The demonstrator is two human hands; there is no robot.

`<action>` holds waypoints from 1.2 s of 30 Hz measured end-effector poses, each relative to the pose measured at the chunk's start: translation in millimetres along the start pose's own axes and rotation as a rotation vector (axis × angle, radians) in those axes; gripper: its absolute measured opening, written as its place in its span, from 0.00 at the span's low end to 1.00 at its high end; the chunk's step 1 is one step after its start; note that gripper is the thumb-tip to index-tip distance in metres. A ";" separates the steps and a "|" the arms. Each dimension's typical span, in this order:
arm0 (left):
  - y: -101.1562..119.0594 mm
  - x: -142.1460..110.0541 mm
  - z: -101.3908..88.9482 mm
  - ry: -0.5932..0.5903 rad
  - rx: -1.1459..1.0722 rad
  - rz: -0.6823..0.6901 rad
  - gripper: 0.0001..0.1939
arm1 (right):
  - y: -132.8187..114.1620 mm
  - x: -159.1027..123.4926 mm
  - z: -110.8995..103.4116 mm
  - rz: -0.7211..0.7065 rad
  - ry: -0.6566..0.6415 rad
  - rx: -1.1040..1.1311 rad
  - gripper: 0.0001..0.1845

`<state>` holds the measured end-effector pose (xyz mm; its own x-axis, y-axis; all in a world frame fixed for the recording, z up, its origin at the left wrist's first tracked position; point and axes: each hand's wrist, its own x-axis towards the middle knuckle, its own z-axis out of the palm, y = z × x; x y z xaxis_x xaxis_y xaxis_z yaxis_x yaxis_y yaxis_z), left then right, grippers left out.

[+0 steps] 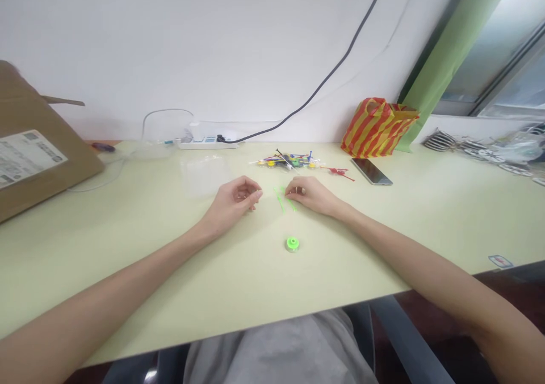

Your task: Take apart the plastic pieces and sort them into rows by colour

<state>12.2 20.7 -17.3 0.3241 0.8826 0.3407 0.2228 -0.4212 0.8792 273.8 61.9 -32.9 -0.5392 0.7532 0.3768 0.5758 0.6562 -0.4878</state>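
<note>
Head view: bright green sticks [279, 200] lie on the pale table [204, 293] at the centre of the frame, between the two hands. The right hand [310, 193], right of centre, has its fingers curled down at the sticks; whether it grips one cannot be told. The left hand [238, 199], just left of centre, is curled with thumb and fingers close together, and whether anything is pinched there cannot be made out. Below the sticks sits a round green piece [292, 243], apart from both hands. Above them is a pile of coloured parts [289, 160], with red pieces [338, 172] to its right. A phone [371, 171] and a striped bag [378, 127] occupy the upper right; a cardboard box [38, 145] stands at the left edge.
</note>
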 end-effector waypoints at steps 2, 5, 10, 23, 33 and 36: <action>0.5 0.0 0.3 -0.009 0.010 0.001 0.15 | 0.5 0.9 2.6 -0.005 0.008 -0.004 0.05; 1.8 -0.4 0.6 -0.021 0.020 0.005 0.15 | 0.9 1.9 5.0 -0.007 0.011 -0.005 0.04; 1.6 0.2 0.3 -0.022 0.018 0.000 0.15 | -0.8 1.3 6.0 0.000 0.015 0.014 0.04; 0.0 1.4 0.1 -0.033 0.006 -0.005 0.14 | -1.9 0.9 8.0 -0.002 0.030 0.007 0.03; -1.7 1.1 -0.9 -0.024 0.009 -0.016 0.14 | -3.4 3.0 10.9 0.015 0.029 -0.007 0.04; -1.5 1.1 -1.0 -0.024 0.017 -0.013 0.14 | -3.9 2.3 10.7 0.021 0.033 -0.002 0.04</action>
<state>11.4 22.6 -17.9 0.3433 0.8826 0.3211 0.2430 -0.4137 0.8774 263.8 60.6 -38.5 -0.5065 0.7679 0.3920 0.5878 0.6402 -0.4946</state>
